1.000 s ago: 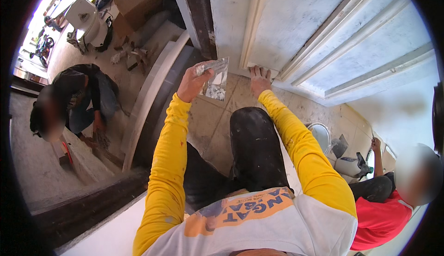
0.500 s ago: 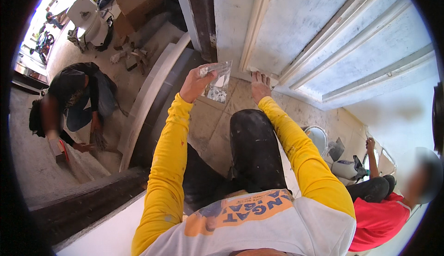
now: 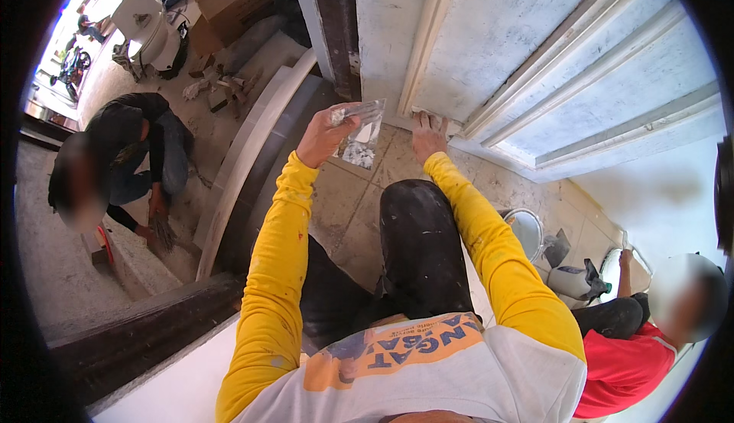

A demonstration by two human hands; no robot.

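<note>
A small clear plastic bag (image 3: pixel 359 134) with pale lumps at its bottom hangs above the tiled floor (image 3: pixel 359 209), pinched at its top by the left hand (image 3: pixel 325 134), fingers closed on it. It looks light, limp and slippery, best gripped at the gathered top. The right hand (image 3: pixel 428 131) presses flat, fingers spread, against the white wall moulding (image 3: pixel 443 121). 2 other people crouch nearby.

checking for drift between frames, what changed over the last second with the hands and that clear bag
Little changed. The left hand keeps its hold on the clear plastic bag of white bits and has shifted slightly right, toward the right hand, which stays pressed against the white moulded strip at the foot of the wall panel. To the left, the crouching person in dark clothes has leaned lower over the grey step. The person in red stays put.
</note>
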